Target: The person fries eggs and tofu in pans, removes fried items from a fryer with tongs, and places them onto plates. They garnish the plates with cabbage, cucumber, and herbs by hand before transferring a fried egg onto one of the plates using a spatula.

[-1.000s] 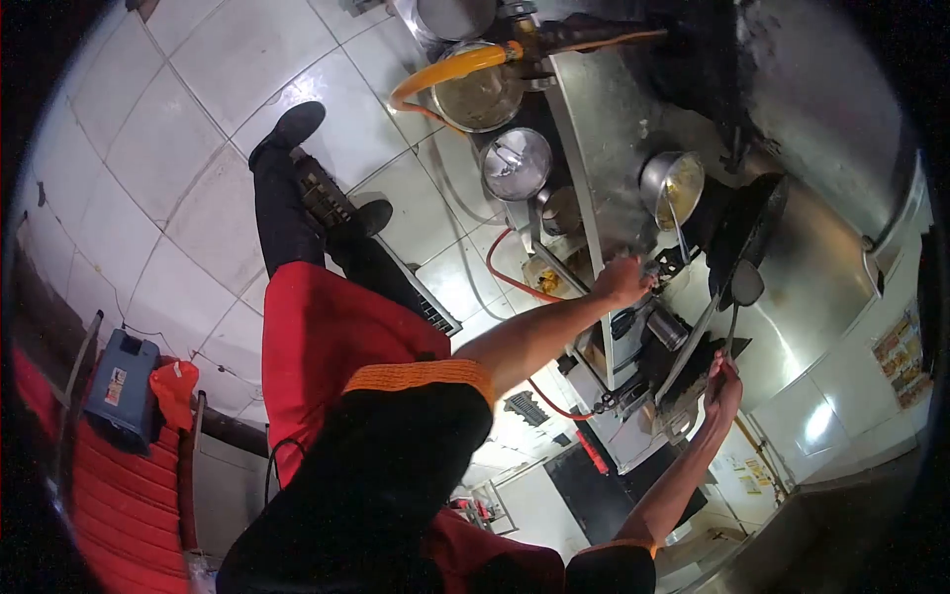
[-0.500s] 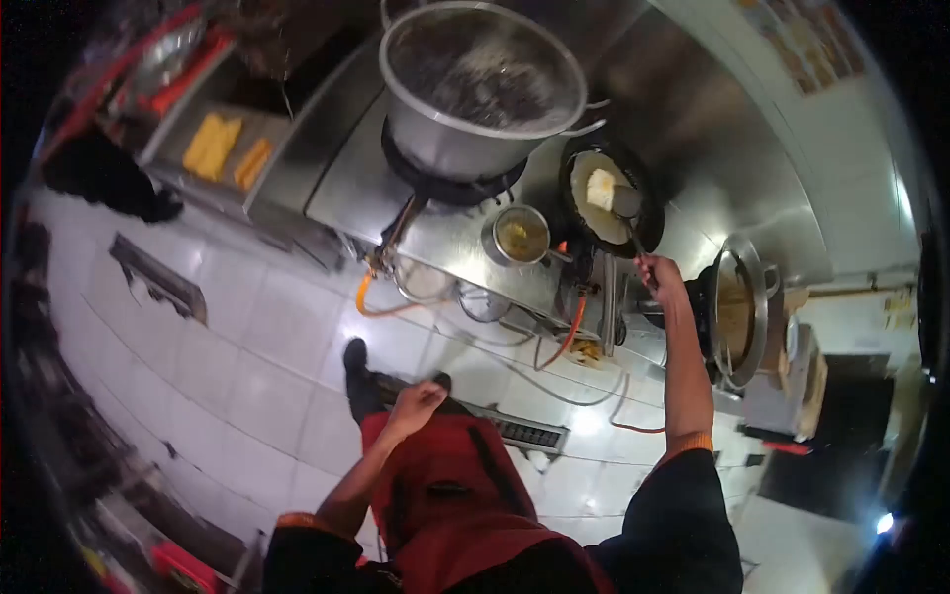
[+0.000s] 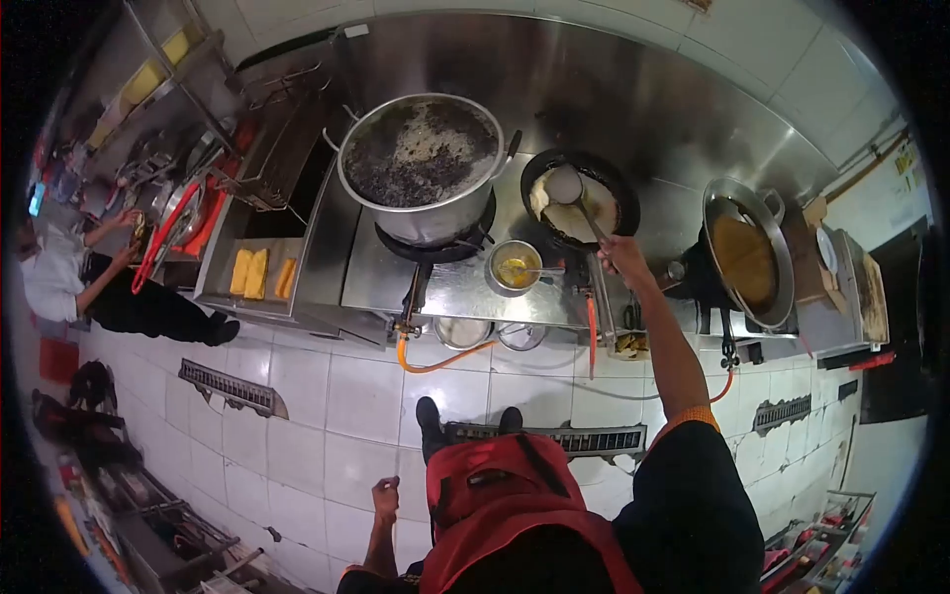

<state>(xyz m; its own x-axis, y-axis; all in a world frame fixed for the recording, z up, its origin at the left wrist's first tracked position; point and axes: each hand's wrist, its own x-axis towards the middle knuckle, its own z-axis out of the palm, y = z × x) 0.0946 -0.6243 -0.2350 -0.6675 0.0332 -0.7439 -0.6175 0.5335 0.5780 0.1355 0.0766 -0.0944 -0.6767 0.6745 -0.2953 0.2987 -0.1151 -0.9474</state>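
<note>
Right hand [image 3: 623, 259] closed round the ladle [image 3: 564, 185] handle, the steel bowl tilted over pale yellowish food in the black wok [image 3: 625, 206] on the table [image 3: 465, 287]. Left hand [image 3: 386, 492] hangs loosely curled, nothing in it. Big pot [image 3: 421, 163] just left; small pot [image 3: 515, 265] near.

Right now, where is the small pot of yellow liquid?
Head view, centre: the small pot sits between the large stockpot and the black wok, left of the right hand.

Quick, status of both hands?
Left hand: down by the side, grip cannot be told.
Right hand: closed on the ladle.
</note>
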